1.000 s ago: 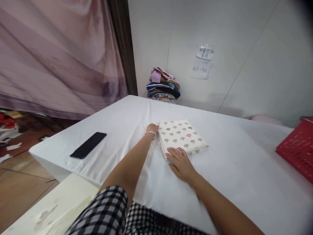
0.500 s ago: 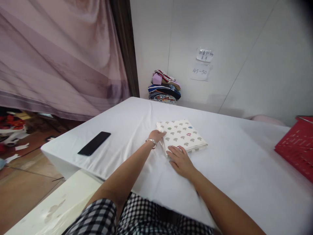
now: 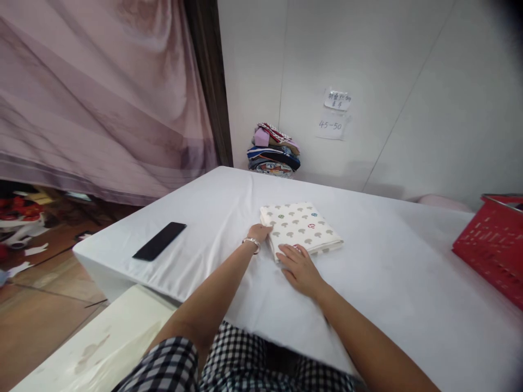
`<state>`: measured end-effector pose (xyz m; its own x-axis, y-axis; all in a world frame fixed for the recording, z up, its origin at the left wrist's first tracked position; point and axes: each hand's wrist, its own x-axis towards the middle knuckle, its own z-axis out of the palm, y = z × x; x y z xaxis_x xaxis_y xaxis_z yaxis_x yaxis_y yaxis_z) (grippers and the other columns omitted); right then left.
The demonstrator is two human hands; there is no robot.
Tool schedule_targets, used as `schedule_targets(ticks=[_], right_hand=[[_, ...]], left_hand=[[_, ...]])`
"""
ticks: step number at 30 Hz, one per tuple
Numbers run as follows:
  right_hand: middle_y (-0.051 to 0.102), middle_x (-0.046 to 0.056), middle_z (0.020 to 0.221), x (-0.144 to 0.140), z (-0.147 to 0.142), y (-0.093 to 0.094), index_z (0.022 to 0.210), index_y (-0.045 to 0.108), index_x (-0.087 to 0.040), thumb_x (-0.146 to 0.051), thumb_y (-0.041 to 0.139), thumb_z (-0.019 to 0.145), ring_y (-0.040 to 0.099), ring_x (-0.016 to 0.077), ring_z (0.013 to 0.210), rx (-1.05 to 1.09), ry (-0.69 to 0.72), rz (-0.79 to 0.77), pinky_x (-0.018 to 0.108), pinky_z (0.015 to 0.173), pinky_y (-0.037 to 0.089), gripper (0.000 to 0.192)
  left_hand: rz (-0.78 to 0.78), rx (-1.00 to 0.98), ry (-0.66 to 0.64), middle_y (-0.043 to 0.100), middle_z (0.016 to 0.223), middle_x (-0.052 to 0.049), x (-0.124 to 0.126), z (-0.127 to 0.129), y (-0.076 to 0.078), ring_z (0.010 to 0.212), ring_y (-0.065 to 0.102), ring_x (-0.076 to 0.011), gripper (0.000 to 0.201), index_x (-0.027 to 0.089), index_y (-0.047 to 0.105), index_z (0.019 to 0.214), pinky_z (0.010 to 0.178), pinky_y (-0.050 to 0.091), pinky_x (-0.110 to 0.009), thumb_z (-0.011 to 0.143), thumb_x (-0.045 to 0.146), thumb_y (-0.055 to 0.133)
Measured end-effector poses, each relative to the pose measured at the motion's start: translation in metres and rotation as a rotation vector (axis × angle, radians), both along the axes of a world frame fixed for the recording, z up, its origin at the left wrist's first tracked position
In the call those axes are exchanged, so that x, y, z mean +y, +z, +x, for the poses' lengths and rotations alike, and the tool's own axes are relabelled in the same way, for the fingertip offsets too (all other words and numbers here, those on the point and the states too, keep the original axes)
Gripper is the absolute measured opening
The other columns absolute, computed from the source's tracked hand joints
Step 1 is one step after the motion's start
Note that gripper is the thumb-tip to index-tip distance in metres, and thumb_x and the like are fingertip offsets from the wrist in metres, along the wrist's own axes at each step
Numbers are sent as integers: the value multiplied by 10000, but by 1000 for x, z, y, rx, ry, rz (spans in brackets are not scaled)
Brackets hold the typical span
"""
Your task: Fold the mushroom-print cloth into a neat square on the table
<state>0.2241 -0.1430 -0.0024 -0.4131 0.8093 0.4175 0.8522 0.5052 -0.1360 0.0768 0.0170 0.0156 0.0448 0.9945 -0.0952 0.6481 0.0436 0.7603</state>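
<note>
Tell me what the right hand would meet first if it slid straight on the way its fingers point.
The right hand already touches the folded cream mushroom-print cloth at its near edge; going on, it would ride over that cloth, probably.

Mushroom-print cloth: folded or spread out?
Folded: the cloth lies as a compact square, with stacked layer edges along its left side.

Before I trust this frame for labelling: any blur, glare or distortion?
Head view: wide-angle bending, dark top-right corner; soft even light, no glare; folded cream mushroom-print cloth and both hands, left hand, right hand, sharp; wall note unreadable.
</note>
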Motion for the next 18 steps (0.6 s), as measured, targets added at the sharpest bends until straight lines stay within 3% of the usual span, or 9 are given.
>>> schedule_targets(ticks=[6,13,18], right_hand=[[413,83,1395,1,0,0,1302,448,-213,-184,454,845,322,213,1299,-8,-4,-11,456,1068,225,458],[409,83,1398,0,0,2,1307,443,-216,-177,435,851,324,215,1298,2,6,-15,462,1069,219,458],[416,82,1392,1,1,2,1311,437,-228,-190,446,847,327,219,1293,2,-7,-22,466,1063,228,466]], left_hand=[[2,29,-5,680,786,-72,18,13,11,813,626,-214,280,183,597,682,660,424,-255,665,458,647],[10,36,41,686,827,-64,13,10,-4,811,621,-197,187,177,614,732,670,426,-257,726,362,587],[-13,29,38,696,836,-83,34,9,-1,808,639,-218,233,182,632,720,658,441,-264,694,414,626]])
